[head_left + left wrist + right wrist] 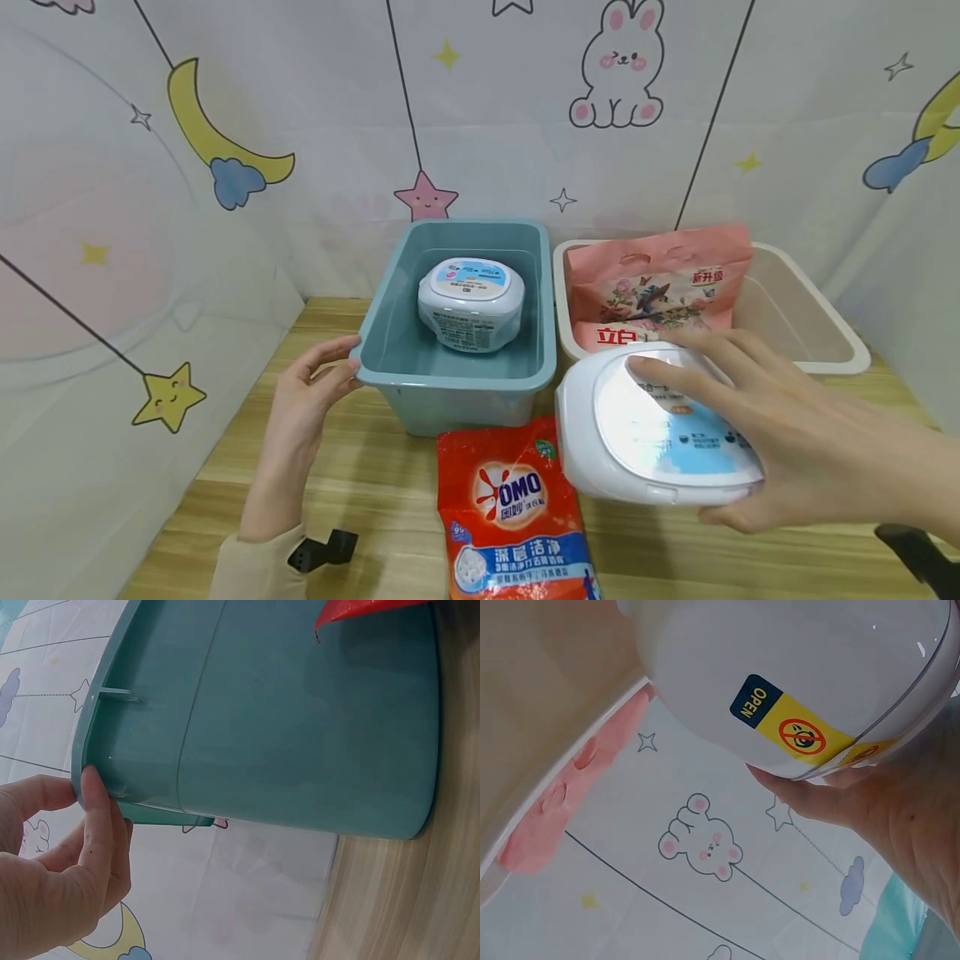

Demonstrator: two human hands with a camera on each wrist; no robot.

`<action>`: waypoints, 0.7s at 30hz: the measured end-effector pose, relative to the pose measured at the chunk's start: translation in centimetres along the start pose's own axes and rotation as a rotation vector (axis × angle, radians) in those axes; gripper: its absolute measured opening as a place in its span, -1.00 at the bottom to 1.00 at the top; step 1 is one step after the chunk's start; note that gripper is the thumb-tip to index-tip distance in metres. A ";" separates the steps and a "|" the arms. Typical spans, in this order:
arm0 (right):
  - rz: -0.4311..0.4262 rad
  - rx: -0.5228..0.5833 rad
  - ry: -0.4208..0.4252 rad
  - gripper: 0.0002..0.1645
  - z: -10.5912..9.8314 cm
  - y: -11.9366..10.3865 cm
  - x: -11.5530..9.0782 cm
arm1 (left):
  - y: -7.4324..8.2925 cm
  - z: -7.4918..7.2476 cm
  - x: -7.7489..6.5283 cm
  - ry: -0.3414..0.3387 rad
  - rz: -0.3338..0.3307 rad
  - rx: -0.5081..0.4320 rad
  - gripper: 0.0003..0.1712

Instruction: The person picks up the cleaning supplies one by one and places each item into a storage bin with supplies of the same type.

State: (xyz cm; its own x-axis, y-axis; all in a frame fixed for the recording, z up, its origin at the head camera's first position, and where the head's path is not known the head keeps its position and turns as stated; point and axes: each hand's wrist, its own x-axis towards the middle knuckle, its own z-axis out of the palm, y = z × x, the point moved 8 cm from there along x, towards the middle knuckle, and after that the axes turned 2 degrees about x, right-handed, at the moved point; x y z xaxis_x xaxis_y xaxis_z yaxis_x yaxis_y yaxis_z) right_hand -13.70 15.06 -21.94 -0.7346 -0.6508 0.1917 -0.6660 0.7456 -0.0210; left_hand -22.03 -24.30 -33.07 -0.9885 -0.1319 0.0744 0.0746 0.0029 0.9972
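Observation:
My right hand [750, 417] grips a white plastic tub [652, 475] with a blue-and-white label on its lid, tilted and held in front of the two bins. In the right wrist view the tub [705, 690] shows a yellow OPEN sticker, with the thumb along its edge. My left hand [307, 408] pinches the left front rim of a teal bin [457, 382]; the left wrist view has fingers [96, 817] and thumb on that rim. A similar white tub [471, 304] stands inside the teal bin.
Right of the teal bin is a cream bin [795, 317] holding a pink packet [660, 279]. A red OMO detergent bag [510, 500] lies on the wooden table [375, 500] in front. A patterned white curtain [487, 108] hangs behind.

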 end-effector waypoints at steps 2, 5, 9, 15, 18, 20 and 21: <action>0.001 0.003 0.000 0.30 -0.1 -0.1 0.1 | 0.0 0.0 0.0 -0.001 0.000 0.001 -0.54; 0.000 0.008 0.002 0.30 -0.2 -0.1 0.2 | 0.1 0.0 0.0 -0.002 0.002 -0.001 -0.54; -0.008 0.018 0.034 0.34 -0.6 -0.1 0.4 | 0.1 0.1 0.0 -0.005 0.003 -0.003 -0.54; 0.002 0.007 0.060 0.40 -1.0 0.0 0.5 | 0.1 0.1 -0.1 -0.011 -0.005 0.006 -0.54; -0.003 0.006 0.067 0.42 -1.2 0.0 0.7 | 0.1 0.2 -0.1 -0.013 -0.003 0.004 -0.54; -0.005 0.007 0.066 0.42 -1.3 -0.1 0.9 | 0.1 0.2 -0.1 -0.014 -0.002 0.001 -0.54; -0.008 0.011 0.066 0.42 -1.3 -0.2 0.9 | 0.1 0.2 -0.1 -0.014 -0.001 0.000 -0.54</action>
State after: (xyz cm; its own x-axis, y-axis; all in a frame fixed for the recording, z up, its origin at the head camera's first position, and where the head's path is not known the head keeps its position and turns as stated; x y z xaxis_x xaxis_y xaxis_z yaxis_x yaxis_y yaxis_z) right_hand -14.08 14.51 -20.44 -0.7192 -0.6459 0.2561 -0.6737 0.7384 -0.0299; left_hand -21.96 -24.12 -32.98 -0.9903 -0.1177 0.0736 0.0738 0.0024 0.9973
